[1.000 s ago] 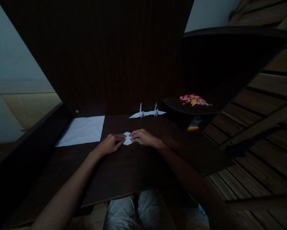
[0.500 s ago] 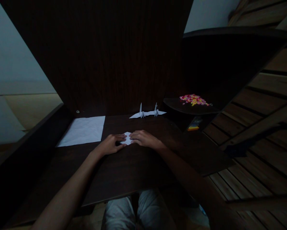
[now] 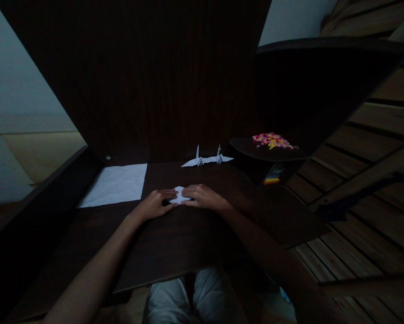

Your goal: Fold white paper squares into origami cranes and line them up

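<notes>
If the left hand [image 3: 157, 203] and right hand [image 3: 203, 196] are pressing unevenly, the small folded white paper [image 3: 179, 195] could be slipping and creasing askew. It is lying on the dark wooden tabletop [image 3: 174, 238] under the fingertips, which are resting on its left and right sides with thumbs loosely parted from fingers, though any pinching of layers is staying indiscernible. Left of the fingers a white sheet [image 3: 115, 183] is lying; beyond them, slightly right, two paper cranes [image 3: 199, 161] are standing.
</notes>
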Tool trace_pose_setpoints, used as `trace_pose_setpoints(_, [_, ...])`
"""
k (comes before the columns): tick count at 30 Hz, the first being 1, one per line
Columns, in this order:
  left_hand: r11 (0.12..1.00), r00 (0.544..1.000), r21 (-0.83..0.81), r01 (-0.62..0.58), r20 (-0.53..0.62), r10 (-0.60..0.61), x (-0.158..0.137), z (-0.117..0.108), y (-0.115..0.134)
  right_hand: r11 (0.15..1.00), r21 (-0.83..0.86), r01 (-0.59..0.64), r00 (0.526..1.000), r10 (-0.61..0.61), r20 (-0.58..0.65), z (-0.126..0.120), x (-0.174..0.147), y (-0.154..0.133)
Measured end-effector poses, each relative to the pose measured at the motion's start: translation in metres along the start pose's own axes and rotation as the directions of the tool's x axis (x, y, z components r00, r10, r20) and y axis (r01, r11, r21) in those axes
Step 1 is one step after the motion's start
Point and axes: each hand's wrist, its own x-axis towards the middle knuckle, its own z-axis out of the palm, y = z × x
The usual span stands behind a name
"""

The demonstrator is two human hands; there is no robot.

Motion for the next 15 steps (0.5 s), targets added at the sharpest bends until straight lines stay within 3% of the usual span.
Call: trace_pose_setpoints(15, [0.997, 0.999, 0.063, -0.035, -0.029, 0.037, 0.0024, 0.0044, 0.0000, 0.997, -0.080, -0.003, 1.000, 0.001, -0.027, 0.0021, 0.0030, -0.0046])
